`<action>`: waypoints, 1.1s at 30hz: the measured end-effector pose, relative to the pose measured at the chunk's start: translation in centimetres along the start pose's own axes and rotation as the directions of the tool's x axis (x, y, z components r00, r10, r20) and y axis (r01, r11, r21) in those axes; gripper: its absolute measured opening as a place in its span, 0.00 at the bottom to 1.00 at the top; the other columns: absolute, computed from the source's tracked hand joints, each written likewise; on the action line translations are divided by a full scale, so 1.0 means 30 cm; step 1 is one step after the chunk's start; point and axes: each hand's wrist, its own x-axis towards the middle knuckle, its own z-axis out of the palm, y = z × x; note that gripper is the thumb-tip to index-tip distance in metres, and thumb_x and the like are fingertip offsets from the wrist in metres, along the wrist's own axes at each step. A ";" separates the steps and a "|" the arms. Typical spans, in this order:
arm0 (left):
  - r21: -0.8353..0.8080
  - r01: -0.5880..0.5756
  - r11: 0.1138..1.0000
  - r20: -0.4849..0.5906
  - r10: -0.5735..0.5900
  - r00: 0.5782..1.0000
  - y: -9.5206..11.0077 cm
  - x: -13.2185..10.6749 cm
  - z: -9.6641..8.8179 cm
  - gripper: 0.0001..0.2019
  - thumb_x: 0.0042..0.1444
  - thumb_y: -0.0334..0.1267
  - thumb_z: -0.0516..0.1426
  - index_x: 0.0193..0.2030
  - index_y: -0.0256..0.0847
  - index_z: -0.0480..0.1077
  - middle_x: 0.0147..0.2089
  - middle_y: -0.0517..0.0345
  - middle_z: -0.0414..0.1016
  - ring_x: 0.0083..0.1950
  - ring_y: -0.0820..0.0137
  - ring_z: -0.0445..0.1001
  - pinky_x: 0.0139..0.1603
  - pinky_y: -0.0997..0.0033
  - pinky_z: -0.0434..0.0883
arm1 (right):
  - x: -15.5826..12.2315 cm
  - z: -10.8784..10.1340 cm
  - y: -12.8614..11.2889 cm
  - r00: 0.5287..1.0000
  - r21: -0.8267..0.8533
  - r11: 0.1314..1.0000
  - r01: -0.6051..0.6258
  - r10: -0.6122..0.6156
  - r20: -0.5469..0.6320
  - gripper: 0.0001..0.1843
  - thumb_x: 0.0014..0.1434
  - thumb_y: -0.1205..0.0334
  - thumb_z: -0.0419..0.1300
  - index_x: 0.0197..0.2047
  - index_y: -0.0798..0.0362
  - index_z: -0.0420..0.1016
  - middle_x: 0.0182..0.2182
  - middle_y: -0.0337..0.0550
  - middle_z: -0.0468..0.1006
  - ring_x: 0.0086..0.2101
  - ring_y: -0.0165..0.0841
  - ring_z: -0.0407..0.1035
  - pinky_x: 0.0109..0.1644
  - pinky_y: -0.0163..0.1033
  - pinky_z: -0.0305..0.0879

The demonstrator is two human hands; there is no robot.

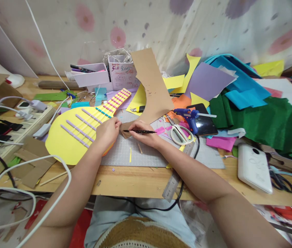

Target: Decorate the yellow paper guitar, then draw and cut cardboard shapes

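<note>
My right hand (146, 136) grips a thin black pen (148, 131), its tip over the small end of a brown cardboard piece (158, 93) with a curved cut edge. My left hand (108, 130) is closed, fingers curled together, between that cardboard end and a yellow paper guitar (55, 137). What its fingertips pinch is hidden. Lilac strips cross the guitar's body, and pink and teal bars line its neck. Under both hands lies a grey cutting mat (120, 160).
Right of my hands are white-handled scissors (182, 135), a blue glue gun (191, 117) with its black cord, a metal ruler (173, 186) and a white power bank (254, 167). Coloured paper, including green crepe (272, 120), is heaped beyond. White cables (65, 165) loop over the left side.
</note>
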 end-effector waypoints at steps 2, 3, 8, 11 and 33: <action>0.005 -0.004 1.000 -0.006 0.004 1.000 0.000 0.000 0.001 0.12 0.59 0.43 0.46 0.36 0.45 0.69 0.36 0.57 0.77 0.38 0.65 0.73 0.28 0.70 0.56 | 0.001 0.000 0.001 1.000 -0.004 1.000 -0.004 0.004 0.005 0.05 0.56 0.62 0.56 0.36 0.52 0.71 0.32 0.41 0.74 0.36 0.30 0.66 0.41 0.37 0.64; 0.006 -0.005 1.000 -0.007 0.005 1.000 0.001 0.000 0.001 0.12 0.59 0.43 0.46 0.36 0.45 0.69 0.36 0.57 0.77 0.38 0.65 0.73 0.28 0.70 0.56 | 0.002 0.000 0.002 1.000 -0.004 1.000 -0.001 0.001 0.007 0.06 0.57 0.61 0.56 0.36 0.52 0.71 0.32 0.41 0.74 0.36 0.30 0.66 0.41 0.37 0.64; 0.001 -0.001 1.000 -0.002 0.001 1.000 0.005 -0.002 -0.002 0.12 0.59 0.43 0.46 0.36 0.45 0.69 0.37 0.57 0.77 0.39 0.65 0.74 0.29 0.70 0.56 | 0.001 0.002 0.006 1.000 -0.007 1.000 0.014 -0.014 0.011 0.05 0.55 0.62 0.57 0.33 0.53 0.71 0.30 0.41 0.73 0.34 0.30 0.66 0.40 0.37 0.64; 0.001 -0.001 1.000 0.008 0.001 1.000 0.004 -0.002 -0.003 0.12 0.59 0.43 0.46 0.37 0.45 0.70 0.37 0.56 0.77 0.39 0.64 0.74 0.30 0.70 0.58 | -0.001 0.002 0.005 1.000 -0.012 1.000 0.005 -0.005 0.010 0.04 0.55 0.62 0.57 0.32 0.53 0.70 0.29 0.41 0.72 0.34 0.30 0.66 0.40 0.37 0.64; 0.000 -0.016 1.000 0.015 0.016 1.000 0.005 -0.007 -0.012 0.13 0.59 0.43 0.45 0.37 0.44 0.69 0.38 0.55 0.77 0.38 0.65 0.73 0.30 0.70 0.58 | 0.015 -0.012 0.023 0.999 -0.043 0.999 -0.025 0.024 -0.034 0.09 0.57 0.59 0.56 0.38 0.53 0.72 0.33 0.42 0.75 0.36 0.30 0.67 0.41 0.36 0.62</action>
